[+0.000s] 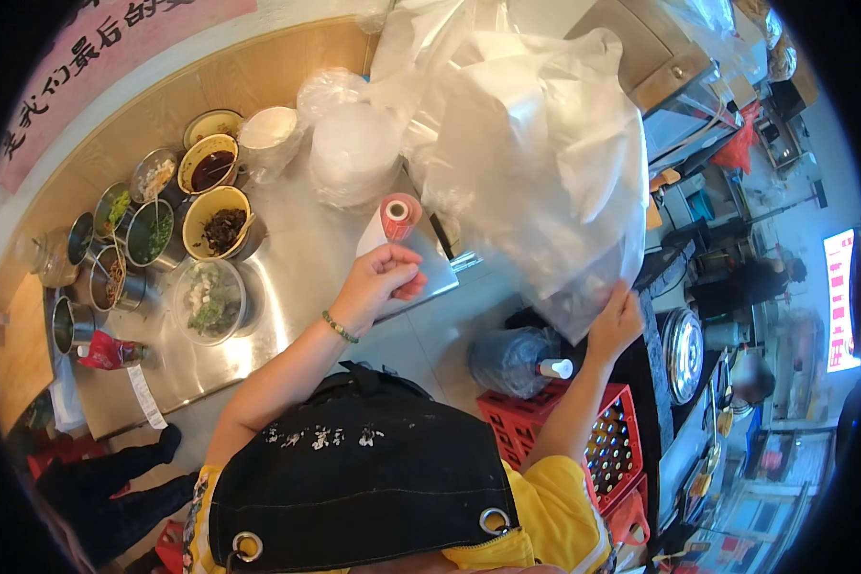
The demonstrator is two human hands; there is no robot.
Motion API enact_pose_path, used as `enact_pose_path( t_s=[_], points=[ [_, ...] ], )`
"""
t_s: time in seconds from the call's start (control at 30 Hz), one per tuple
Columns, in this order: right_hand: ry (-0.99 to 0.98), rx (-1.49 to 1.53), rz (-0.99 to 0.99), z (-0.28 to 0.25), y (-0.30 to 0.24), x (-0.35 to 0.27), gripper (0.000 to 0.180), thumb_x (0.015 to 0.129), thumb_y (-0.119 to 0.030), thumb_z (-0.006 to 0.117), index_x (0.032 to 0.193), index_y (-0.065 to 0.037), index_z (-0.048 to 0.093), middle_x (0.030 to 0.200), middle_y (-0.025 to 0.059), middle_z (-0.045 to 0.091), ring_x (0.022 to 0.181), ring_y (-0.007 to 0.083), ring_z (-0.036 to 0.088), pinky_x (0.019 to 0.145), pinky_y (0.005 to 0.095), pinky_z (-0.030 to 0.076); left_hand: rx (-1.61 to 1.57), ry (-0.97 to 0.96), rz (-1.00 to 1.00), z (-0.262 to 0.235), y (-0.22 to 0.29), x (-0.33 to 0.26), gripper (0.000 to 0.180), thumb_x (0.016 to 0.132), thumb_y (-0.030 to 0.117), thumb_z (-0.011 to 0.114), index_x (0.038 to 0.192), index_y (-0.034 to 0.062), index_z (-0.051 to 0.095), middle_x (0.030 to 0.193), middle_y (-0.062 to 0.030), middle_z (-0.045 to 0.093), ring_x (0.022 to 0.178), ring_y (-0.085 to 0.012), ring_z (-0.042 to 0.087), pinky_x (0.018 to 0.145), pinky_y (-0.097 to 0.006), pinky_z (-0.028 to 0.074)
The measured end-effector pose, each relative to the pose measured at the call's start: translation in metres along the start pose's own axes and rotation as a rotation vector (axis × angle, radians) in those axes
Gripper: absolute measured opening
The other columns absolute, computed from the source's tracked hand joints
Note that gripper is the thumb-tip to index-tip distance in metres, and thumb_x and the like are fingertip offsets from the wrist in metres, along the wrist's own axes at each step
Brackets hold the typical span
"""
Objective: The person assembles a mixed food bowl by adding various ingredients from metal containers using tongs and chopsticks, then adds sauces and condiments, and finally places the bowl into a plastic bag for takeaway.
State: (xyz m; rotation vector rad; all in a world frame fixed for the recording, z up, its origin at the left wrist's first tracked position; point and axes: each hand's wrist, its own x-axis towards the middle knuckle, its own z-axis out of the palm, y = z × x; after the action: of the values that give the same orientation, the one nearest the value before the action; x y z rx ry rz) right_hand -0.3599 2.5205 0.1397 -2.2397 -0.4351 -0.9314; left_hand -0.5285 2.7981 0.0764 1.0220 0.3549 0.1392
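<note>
Right hand (614,320) gripping plastic bag (536,163), condiment bowls (215,225) filled

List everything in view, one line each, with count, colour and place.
Plastic bag: one, clear white, large, held up over the counter's right end.
Bag roll: one, white with a pink core, on the counter.
Condiment bowls: about ten, metal and yellow, at the counter's left.
Steel counter: one, silver, centre left.
Crate: one, red, on the floor at lower right.
Water jug: one, bluish, beside the crate.
Left hand: by the bag roll.
Right hand: gripping the plastic bag's lower edge.
</note>
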Motion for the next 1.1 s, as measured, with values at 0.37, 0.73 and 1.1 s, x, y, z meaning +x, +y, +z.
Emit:
enact_pose_path(
  t_s=[0.37,0.73,1.1],
  points=[
    [-1.024,0.729,0.191,0.008,-0.093,-0.068,0.018,0.083,-0.015,0.064,0.081,0.003,0.066,0.074,0.0077,0.065,0.070,0.0121,0.058,0.064,0.0261,0.046,0.580,-0.306,0.537,0.031,-0.021,-0.038,0.056,0.080,0.015,0.071,0.128,0.0027,0.044,0.117,-0.0103,0.055,0.104,-0.0181,0.055,0.089,-0.030,0.045],
    [-1.431,0.917,0.183,0.107,-0.123,-0.093,0.023,0.087,-0.016,0.061,0.099,0.002,0.067,0.096,0.0080,0.066,0.088,0.0111,0.058,0.077,0.0253,0.046,-0.034,0.232,0.143,-0.062,-0.024,-0.071,0.029,0.083,0.002,0.041,0.107,0.0023,0.057,0.084,-0.0029,0.063,0.059,-0.0057,0.052,0.055,-0.019,0.042],
    [-1.722,1.303,0.506,0.166,-0.153,-0.148,0.050,0.076,-0.021,0.072,0.116,0.004,0.056,0.111,0.0142,0.061,0.105,0.0237,0.055,0.097,0.0352,0.038,-0.213,0.374,0.028,-0.093,-0.024,-0.120,0.032,0.095,0.033,0.048,0.097,0.0041,0.062,0.082,-0.0028,0.064,0.070,-0.0069,0.058,0.062,-0.020,0.045]
  ],
)
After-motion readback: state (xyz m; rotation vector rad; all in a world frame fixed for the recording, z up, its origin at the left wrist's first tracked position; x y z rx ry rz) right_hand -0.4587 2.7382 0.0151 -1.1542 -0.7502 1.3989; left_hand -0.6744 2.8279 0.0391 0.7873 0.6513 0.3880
